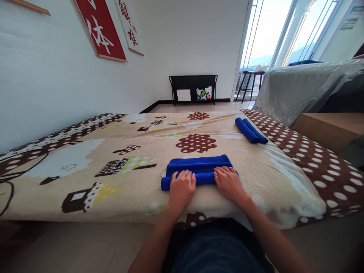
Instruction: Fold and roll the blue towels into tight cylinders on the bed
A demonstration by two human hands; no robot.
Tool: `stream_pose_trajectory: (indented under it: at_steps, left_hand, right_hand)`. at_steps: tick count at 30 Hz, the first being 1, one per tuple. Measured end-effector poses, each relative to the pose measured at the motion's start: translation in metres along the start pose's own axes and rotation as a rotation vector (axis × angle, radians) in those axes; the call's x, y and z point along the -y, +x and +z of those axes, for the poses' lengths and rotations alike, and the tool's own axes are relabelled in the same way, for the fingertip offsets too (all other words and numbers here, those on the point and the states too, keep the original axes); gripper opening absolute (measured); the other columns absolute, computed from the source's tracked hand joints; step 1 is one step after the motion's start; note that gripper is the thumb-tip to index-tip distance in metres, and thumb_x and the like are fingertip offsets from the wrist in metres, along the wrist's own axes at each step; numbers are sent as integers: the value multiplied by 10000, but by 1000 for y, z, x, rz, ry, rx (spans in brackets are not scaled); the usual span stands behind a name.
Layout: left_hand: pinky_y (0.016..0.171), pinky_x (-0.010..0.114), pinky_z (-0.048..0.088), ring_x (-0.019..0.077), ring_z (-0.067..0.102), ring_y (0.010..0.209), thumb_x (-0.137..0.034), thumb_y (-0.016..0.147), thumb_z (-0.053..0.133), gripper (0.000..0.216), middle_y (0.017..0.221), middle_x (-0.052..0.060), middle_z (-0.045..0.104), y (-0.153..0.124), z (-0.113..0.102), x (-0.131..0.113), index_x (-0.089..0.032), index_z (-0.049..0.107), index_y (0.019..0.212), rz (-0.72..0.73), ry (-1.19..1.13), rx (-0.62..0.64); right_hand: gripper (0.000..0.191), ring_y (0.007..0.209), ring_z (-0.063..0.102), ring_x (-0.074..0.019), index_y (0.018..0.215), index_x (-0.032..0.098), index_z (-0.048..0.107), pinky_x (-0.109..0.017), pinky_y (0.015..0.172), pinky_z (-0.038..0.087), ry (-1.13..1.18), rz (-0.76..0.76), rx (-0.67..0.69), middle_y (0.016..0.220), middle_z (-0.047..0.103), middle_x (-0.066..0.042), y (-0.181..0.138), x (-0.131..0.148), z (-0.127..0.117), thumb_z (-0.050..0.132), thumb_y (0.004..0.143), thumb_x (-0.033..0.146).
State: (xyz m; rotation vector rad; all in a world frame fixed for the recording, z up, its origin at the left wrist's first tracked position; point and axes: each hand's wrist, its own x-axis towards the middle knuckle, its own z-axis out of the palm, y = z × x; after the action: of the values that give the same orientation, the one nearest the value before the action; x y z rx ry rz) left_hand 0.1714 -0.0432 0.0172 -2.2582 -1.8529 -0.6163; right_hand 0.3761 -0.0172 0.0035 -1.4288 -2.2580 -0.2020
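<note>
A blue towel [199, 165] lies on the patterned blanket in front of me, its near edge wound into a roll and its far part spread flat. My left hand [183, 185] grips the roll near its left end, fingers curled over the top. Towards the right end, my right hand [228, 181] holds the same roll, fingers bent over it and thumb side inward. A small white tag shows at the towel's left edge. Farther off to the right, a second blue towel [250, 131] rests on the blanket, rolled up and apart from both hands.
The cream blanket [136, 142] has brown dotted borders and covers a low, wide surface. A black cable [11, 193] loops at its left edge. On the right are a cardboard box [327, 123] and plastic-covered furniture [295, 85]. A black rack [193, 83] stands by the far wall.
</note>
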Motion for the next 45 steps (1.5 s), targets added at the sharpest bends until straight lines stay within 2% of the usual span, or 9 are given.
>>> stream_pose_trajectory:
  at_steps: [4,12,16,21,28,34,39,42,45]
  left_hand:
    - [1041,428,427,244,546,1325,-301,1035,330,428,1377,103,621,17,11,-18,-159,639,1294,67,-51,87]
    - [1138,517,334,276,492,1376,-361,1034,307,471,1403,119,595,-4,-7,54,-164,638,1306,-178,84,58]
    - [1184,591,213,309,517,1345,-334,1033,262,512,1352,176,627,8,-11,28,-118,682,1229,-176,139,120]
    - [1166,427,341,195,407,1440,-372,1018,313,485,1533,54,464,43,-1,-5,-222,549,1415,-50,14,343]
    - [1146,629,296,311,365,1462,-410,998,329,544,1571,145,372,45,1,65,-174,486,1463,-290,35,319]
    - [1184,633,203,297,407,1437,-379,1011,338,481,1519,148,471,35,1,77,-178,565,1385,-267,9,155]
    - [1127,505,286,281,512,1332,-294,1015,406,346,1399,134,596,-7,-10,78,-207,644,1252,-10,89,-231]
    - [1030,437,338,250,611,1180,-208,1000,423,319,1245,102,687,-42,-18,87,-241,642,1230,178,84,-183]
    - [1003,420,333,248,599,1197,-182,952,470,383,1289,103,665,-62,-21,92,-236,569,1318,213,55,-127]
  right_hand:
    - [406,1267,572,-203,1251,205,662,-419,1100,347,85,-35,82,1327,646,-71,16,14,5,323,1056,317]
    - [465,1371,488,-236,1315,177,627,-453,1144,333,-26,166,145,1424,566,-98,-3,-42,-8,303,1057,389]
    - [501,1393,456,-271,1251,128,668,-482,1174,278,-1,119,205,1391,588,-143,11,-17,-10,249,1051,315]
    - [466,1374,482,-169,1358,230,614,-305,1154,341,125,-18,354,1453,547,-42,45,16,2,304,1039,367]
    - [559,1453,374,-279,1474,161,489,-482,1166,325,84,214,387,1549,405,-128,49,-49,8,323,1031,459]
    - [530,1436,399,-282,1445,156,514,-495,1158,323,53,248,271,1528,437,-154,39,-63,8,365,1029,449]
    - [394,1275,532,-262,1312,169,622,-424,1079,382,15,54,-158,1411,557,-148,-5,-62,3,438,1014,350]
    - [321,1132,601,-212,1223,232,675,-386,1028,386,37,-147,-195,1220,681,-79,-43,-72,-2,438,1007,240]
    - [387,1180,580,-210,1331,254,609,-397,1032,360,59,-197,-142,1248,675,-58,-62,-80,-9,458,979,203]
